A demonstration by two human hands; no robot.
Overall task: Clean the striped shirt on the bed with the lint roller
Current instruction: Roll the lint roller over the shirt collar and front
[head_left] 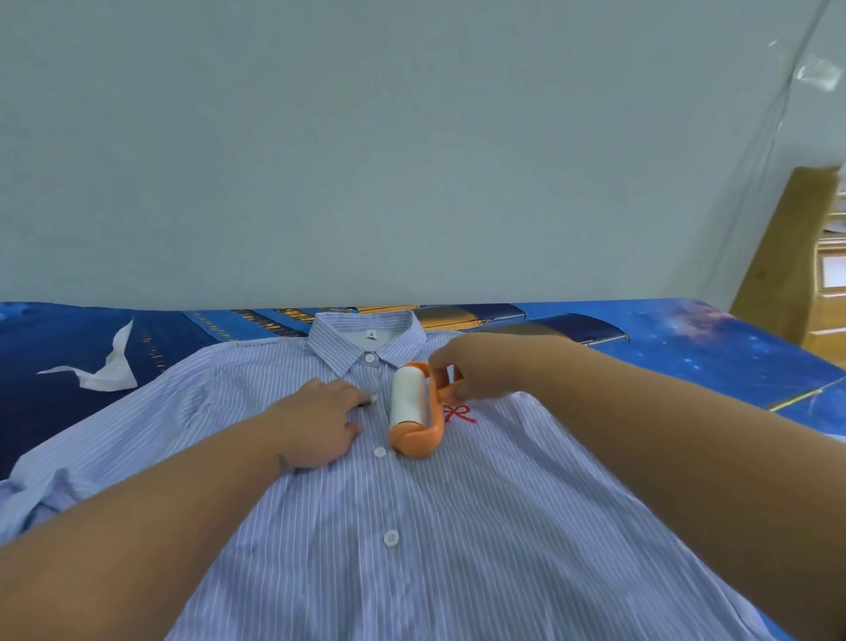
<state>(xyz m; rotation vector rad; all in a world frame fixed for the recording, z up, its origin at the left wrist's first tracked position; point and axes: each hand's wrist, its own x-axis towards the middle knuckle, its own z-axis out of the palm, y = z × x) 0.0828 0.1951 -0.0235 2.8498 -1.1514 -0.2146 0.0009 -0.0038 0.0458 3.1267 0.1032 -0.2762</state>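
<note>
The shirt (pixel 426 545) is spread buttoned, front up, on the bed (pixel 713 350), collar toward the far edge. The roller (pixel 409 404) is lain just below the collar, its orange handle pinched by the right hand (pixel 479 371). The left hand (pixel 318 422) is pressed flat, fingers straight, beside it

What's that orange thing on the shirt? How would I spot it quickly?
Find the striped shirt spread on the blue bed, then look just below its collar. The lint roller lies there beside the button line, its handle held by the right hand. It is the only orange item, with a white drum.
</note>
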